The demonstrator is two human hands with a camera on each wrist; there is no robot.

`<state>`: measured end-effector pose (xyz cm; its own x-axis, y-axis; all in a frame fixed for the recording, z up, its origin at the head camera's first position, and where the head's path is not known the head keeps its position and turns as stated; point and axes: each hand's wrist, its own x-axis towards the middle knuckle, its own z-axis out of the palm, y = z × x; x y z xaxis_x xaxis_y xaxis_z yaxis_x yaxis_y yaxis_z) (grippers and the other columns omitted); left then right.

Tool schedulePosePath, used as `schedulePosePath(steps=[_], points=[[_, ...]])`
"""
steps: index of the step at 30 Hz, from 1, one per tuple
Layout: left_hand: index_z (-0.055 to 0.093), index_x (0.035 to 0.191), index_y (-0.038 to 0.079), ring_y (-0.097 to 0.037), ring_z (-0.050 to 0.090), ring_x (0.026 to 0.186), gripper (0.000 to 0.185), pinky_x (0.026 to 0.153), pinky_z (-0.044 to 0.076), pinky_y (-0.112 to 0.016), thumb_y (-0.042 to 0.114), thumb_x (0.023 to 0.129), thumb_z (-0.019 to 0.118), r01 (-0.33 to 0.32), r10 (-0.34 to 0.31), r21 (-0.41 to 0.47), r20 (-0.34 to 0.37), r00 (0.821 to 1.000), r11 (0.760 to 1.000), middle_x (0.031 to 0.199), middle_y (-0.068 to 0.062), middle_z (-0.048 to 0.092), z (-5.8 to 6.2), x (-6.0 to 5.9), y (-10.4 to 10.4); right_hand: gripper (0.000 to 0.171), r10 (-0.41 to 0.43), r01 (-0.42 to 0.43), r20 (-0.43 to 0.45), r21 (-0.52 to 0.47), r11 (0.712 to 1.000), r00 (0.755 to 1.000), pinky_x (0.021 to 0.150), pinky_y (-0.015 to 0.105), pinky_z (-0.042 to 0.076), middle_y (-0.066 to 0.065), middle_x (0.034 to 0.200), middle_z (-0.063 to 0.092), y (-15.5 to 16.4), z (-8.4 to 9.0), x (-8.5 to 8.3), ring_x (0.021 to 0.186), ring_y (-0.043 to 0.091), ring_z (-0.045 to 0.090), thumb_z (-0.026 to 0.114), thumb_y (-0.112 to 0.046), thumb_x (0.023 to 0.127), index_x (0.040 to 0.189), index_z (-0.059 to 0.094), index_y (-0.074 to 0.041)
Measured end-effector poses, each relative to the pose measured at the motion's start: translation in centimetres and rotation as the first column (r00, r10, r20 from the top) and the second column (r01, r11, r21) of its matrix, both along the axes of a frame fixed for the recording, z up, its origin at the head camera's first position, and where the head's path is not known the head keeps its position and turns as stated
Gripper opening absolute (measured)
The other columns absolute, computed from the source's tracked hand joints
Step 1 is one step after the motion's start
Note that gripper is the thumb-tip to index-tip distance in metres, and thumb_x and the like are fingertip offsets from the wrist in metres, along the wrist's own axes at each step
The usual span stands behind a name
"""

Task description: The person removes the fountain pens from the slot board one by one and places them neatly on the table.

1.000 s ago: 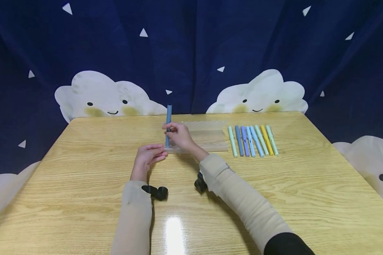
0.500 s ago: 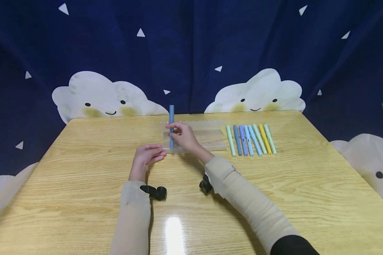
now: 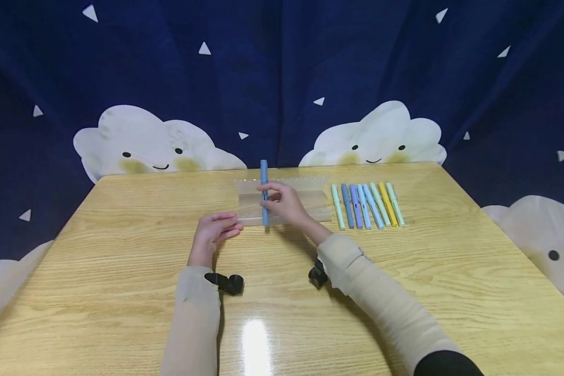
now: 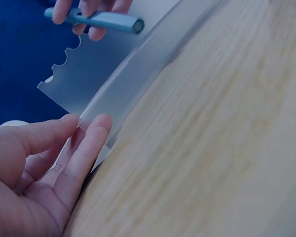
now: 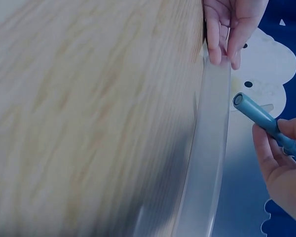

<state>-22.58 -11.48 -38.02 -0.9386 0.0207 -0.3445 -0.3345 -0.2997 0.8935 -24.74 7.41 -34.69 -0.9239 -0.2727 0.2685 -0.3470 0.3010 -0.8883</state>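
Note:
A blue pen [image 3: 264, 172] stands nearly upright over the left part of a clear plastic pen rack [image 3: 317, 199]. My right hand [image 3: 286, 203] pinches this pen around its middle between thumb and fingers. In the right wrist view the pen [image 5: 256, 111] points its round end toward the rack's long front strip [image 5: 209, 133], apart from it. My left hand [image 3: 214, 230] holds the rack's front left corner; in the left wrist view, thumb and fingers [image 4: 99, 123] pinch that corner. The rack's scalloped edge [image 4: 59, 65] shows beyond it.
To the right of the rack, several pens [image 3: 366, 206] in green, blue, purple and yellow lie side by side on the wooden table [image 3: 145, 271]. A dark blue curtain [image 3: 244, 78] with white clouds hangs behind the table's far edge.
My right hand has moved to the right along the rack and slightly nearer, carrying the blue pen. The left hand keeps its place at the rack's corner.

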Motion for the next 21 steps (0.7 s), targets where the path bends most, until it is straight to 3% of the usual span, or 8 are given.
schedulePosePath(steps=[4, 10, 21], points=[[0.051, 0.112, -0.014, -0.018, 0.064, 0.060, 0.028, 0.062, 0.055, -0.027, -0.010, 0.084, 0.054, -0.002, 0.002, 0.010, -0.006, 1.000, 1.000, 0.066, -0.009, 0.064, 0.0, 0.0, 0.0, 0.033, 0.033, -0.034, -0.015, -0.011, 0.999, 0.999, 0.064, 0.025, 0.054, 0.017, 0.122, 0.049, 0.9, -0.1, 0.2, 0.078, 0.027, 0.059, 0.060, 0.012, 0.078, 0.110, 0.058, 0.007], [0.051, 0.110, -0.015, -0.018, 0.064, 0.060, 0.026, 0.061, 0.055, -0.026, -0.011, 0.084, 0.053, -0.001, 0.001, 0.010, -0.012, 1.000, 1.000, 0.066, -0.009, 0.063, 0.0, 0.0, -0.1, 0.038, 0.081, -0.081, -0.051, 0.009, 0.997, 0.995, 0.063, 0.026, 0.054, 0.021, 0.118, 0.051, 2.0, -0.2, 0.3, 0.084, 0.030, 0.059, 0.060, 0.015, 0.075, 0.112, 0.055, 0.009], [0.050, 0.112, -0.014, -0.017, 0.065, 0.062, 0.027, 0.064, 0.055, -0.026, -0.011, 0.085, 0.052, 0.010, -0.010, -0.006, -0.025, 1.000, 1.000, 0.067, -0.008, 0.064, 0.0, 0.2, -0.1, 0.038, 0.086, -0.081, -0.042, 0.106, 0.991, 0.995, 0.061, 0.026, 0.053, 0.018, 0.113, 0.054, 3.9, 0.2, 1.0, 0.087, 0.029, 0.058, 0.062, 0.011, 0.076, 0.113, 0.056, 0.005]])
